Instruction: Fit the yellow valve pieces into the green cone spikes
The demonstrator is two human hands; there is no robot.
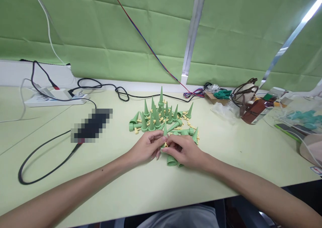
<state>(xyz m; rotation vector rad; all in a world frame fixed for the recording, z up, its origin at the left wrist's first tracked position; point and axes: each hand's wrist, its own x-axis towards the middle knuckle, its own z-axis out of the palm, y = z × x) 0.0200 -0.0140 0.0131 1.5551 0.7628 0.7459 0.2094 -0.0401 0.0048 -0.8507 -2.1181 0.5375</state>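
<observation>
My left hand (pixel 148 145) is closed around a green plastic spike (pixel 165 130), which points upward between my hands. With its fingertips pinched, my right hand (pixel 184 150) holds a small yellow valve (pixel 165 145) against the spike's side. Part of the spike is covered by my fingers. Just beyond my hands lies a cluster of green spikes (pixel 157 119), many standing point up, with small yellow valves (pixel 136 130) scattered among them. A few green pieces with round open ends (pixel 172 160) lie under my right hand, partly hidden by it.
At the left are a white power strip (pixel 56 99) and a pixelated dark device (pixel 92 125) on a looping black cable. To the right stand a brown bottle (pixel 258 110), a clear plastic bag (pixel 223 112) and a pair of phone-like slabs (pixel 289 132). A green-covered wall rises behind the table.
</observation>
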